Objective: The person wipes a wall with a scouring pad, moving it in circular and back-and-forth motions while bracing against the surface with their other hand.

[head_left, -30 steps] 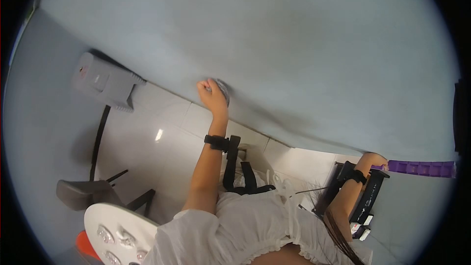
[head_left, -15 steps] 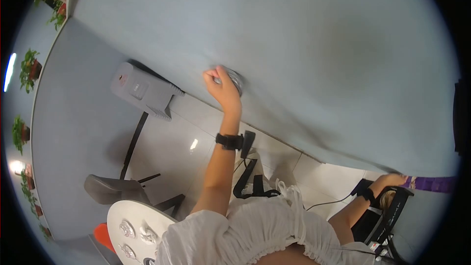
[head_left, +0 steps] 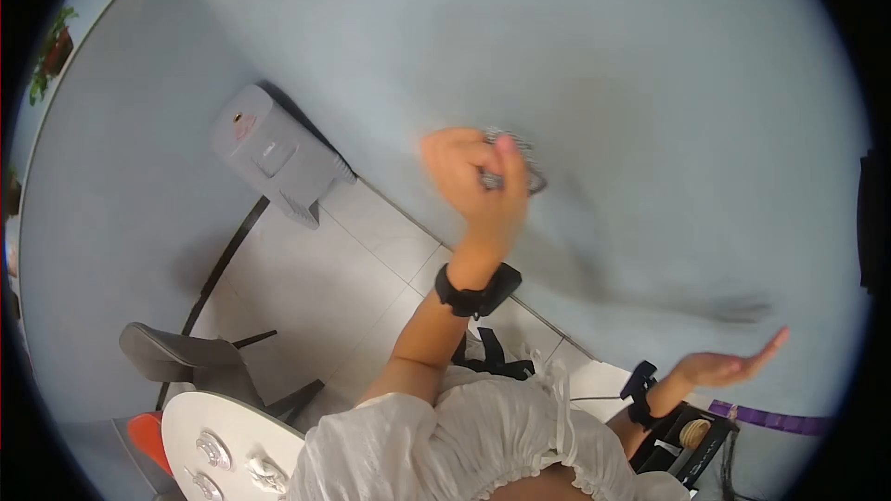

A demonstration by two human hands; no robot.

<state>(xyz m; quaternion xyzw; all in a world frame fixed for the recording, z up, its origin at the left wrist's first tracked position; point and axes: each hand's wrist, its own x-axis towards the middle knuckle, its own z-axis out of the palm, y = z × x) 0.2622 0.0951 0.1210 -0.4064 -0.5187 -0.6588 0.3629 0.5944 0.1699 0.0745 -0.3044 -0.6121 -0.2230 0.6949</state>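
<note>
My left hand is closed, fingers curled and thumb across, around a shiny silver thing with a ridged, sparkling surface. Most of it is hidden behind the fingers, and I cannot tell its kind. Hand and thing are close in front of the blue-grey wall. Lower on the right, my right hand is open, its fingers stretched out near the wall and nothing in it. A purple strip runs along the wall below that hand. Both wrists wear black straps with a device.
A grey plastic unit stands against the wall at the left. Below it are a grey chair and a round white table bearing several shiny clear or silvery pieces. By my right arm is a black box. Potted plants line a ledge.
My left hand has moved right with the silver thing and come closer. My right hand has left the end of the purple strip, risen and opened. The view has shifted.
</note>
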